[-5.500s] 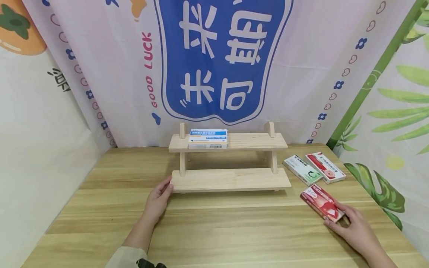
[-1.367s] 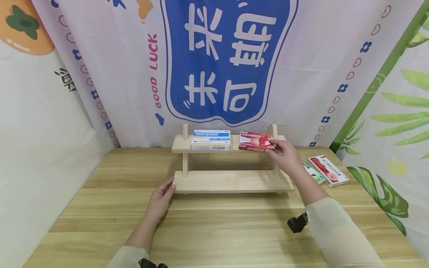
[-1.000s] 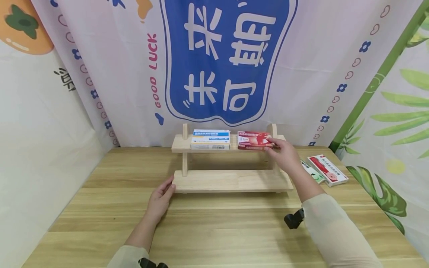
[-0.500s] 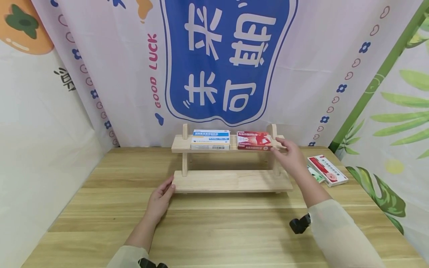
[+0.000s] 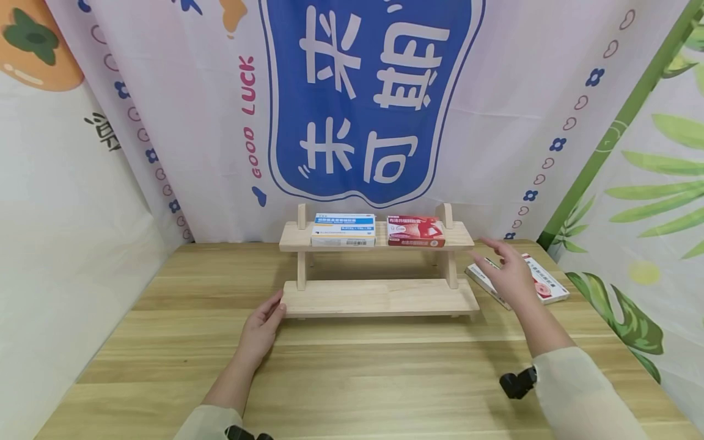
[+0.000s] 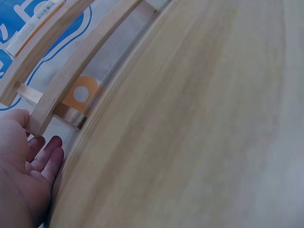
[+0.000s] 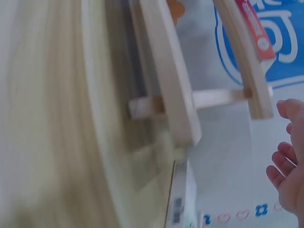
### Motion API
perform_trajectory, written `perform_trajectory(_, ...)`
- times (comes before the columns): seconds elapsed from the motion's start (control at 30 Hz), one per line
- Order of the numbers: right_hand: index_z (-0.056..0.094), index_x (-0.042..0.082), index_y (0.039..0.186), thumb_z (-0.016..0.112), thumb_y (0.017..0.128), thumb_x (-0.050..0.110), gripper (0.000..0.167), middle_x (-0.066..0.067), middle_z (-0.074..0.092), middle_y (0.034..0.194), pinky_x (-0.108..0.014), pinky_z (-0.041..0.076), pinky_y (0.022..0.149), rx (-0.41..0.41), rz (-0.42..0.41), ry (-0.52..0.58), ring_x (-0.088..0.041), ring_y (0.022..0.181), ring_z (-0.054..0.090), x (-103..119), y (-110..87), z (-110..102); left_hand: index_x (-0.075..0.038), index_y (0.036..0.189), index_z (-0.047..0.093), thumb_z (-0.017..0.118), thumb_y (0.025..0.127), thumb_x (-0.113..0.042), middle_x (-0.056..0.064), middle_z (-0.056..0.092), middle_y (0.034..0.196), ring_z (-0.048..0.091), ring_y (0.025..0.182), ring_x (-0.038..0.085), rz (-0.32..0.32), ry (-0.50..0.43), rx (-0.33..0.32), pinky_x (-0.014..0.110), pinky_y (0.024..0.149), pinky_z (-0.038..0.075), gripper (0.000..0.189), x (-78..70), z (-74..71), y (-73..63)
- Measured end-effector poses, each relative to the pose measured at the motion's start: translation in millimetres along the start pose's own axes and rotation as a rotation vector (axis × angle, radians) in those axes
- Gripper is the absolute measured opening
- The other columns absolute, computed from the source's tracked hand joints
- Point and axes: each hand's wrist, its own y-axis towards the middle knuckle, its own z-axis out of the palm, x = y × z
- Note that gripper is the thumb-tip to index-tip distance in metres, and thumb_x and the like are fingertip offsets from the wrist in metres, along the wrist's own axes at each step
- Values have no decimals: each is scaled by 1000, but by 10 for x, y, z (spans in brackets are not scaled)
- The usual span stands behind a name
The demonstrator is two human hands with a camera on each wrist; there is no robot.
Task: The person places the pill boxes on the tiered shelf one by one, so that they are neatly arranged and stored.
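Observation:
A two-tier wooden display rack (image 5: pixel 379 296) stands on the table. My left hand (image 5: pixel 261 327) holds the left end of its lower tier, thumb and fingers on either side of the board (image 6: pixel 71 71). On the upper tier lie a blue-and-white medicine box (image 5: pixel 343 230) and, to its right, a red medicine box (image 5: pixel 415 231). My right hand (image 5: pixel 510 276) hangs in the air right of the rack with fingers apart, holding nothing. Beneath it, partly covered by the hand, is a white-and-green medicine box (image 5: pixel 484 282). A white-and-red medicine box (image 5: pixel 550 282) lies beside that one.
The wood-grain table (image 5: pixel 352 379) spreads in front of the rack. Behind it hangs a printed cloth (image 5: pixel 495 134), with more cloth at the left and right sides. A small black camera (image 5: pixel 518 383) is worn at the right wrist.
My right hand carried the red box from the table to the upper tier, slid it slightly left, let go and moved right toward the remaining boxes. The left hand stayed at the rack.

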Motion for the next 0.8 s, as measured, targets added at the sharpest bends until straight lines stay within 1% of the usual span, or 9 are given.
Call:
perform_trajectory(0.13,39,3,147,54,99,43,65,-29,36,151,-64,37,111,7,17,-45,-50,136,35,-164,-45,-37,-5,147,42,49,104,-21,12,39,155,38,142,22,1,5,-2,19,111,35,47,1,1,2)
perform_trajectory(0.2,38,1,147,53,99,42,65,-31,35,150,-65,35,111,13,24,-67,-51,136,34,-245,-63,-49,-5,147,42,50,104,-21,12,39,155,37,142,22,1,3,-1,19,111,35,47,-2,1,0)
perform_trajectory(0.3,38,-2,147,53,99,39,64,-33,34,150,-67,30,112,14,36,-90,-53,137,31,-366,-86,-58,-5,147,43,50,104,-21,12,39,155,37,143,22,1,-3,-1,17,110,36,47,-6,3,-2)
perform_trajectory(0.43,37,-2,147,55,99,36,64,-35,31,150,-69,24,114,25,80,-98,-56,138,26,-500,-116,-61,-5,147,43,50,104,-20,12,40,155,37,142,21,-1,-5,-4,12,107,37,46,-5,6,0)
perform_trajectory(0.5,35,-2,148,56,98,37,66,-36,29,150,-70,23,114,37,109,-95,-56,138,24,-553,-130,-61,-5,147,43,50,104,-20,12,40,155,38,142,21,-3,-6,-5,12,107,37,46,-1,6,3)
perform_trajectory(0.6,33,-3,148,58,97,38,70,-38,28,150,-70,23,114,48,130,-103,-57,138,24,-625,-149,-53,-5,147,43,49,104,-19,12,39,155,37,142,22,-6,-3,-5,15,108,37,46,5,4,7)
perform_trajectory(0.73,33,-6,146,61,96,36,72,-40,30,146,-68,25,113,43,123,-124,-56,136,26,-725,-158,-38,-5,147,42,49,104,-20,12,39,156,37,143,23,-2,6,0,22,112,35,46,8,0,5)
perform_trajectory(0.8,34,-7,146,62,95,37,73,-40,31,146,-68,25,113,38,123,-132,-57,136,27,-776,-160,-30,-5,147,42,49,104,-20,13,38,156,37,143,23,0,7,3,23,113,35,46,8,-3,3)
